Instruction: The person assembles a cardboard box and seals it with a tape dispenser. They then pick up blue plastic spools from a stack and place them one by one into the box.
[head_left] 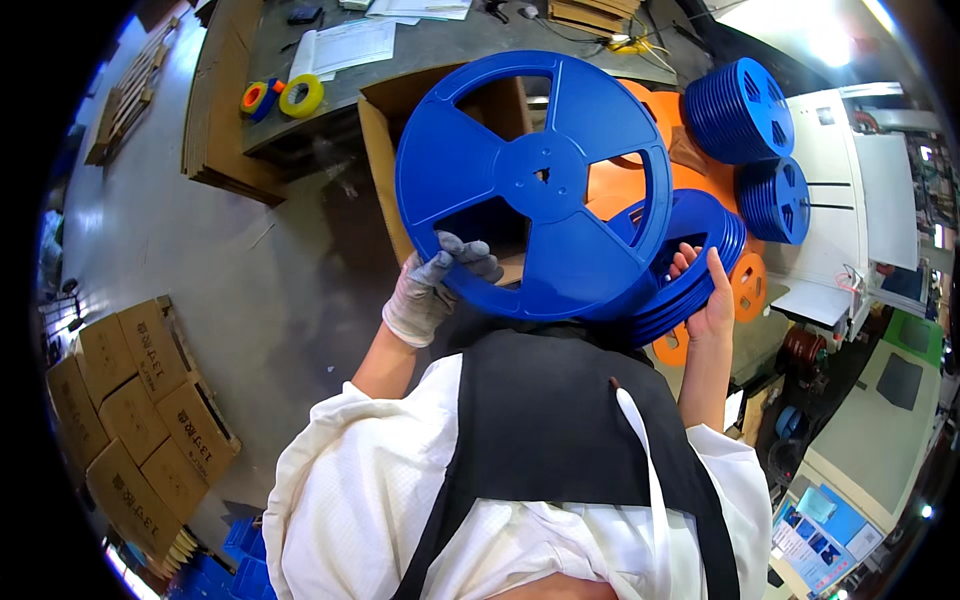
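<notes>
A large blue plastic reel (575,255) with wide cutouts is tilted up in front of my chest. My left hand (428,292), in a pale work glove, is closed on its lower left rim, fingers reaching through a cutout. Bare, my right hand (708,290) is closed round the edge of a stack of similar blue reels (690,212), which lies partly behind the large one. Behind the held reel stands an open cardboard box (378,165), mostly hidden. Orange reels (748,288) show beneath and beside the blue stack.
Two upright stacks of blue reels, one larger (735,110) and one smaller (770,200), stand at the right. A grey workbench (420,48) holds papers and tape rolls (300,96). Flattened cardboard (225,110) leans at its left end. Stacked cartons (140,430) stand lower left.
</notes>
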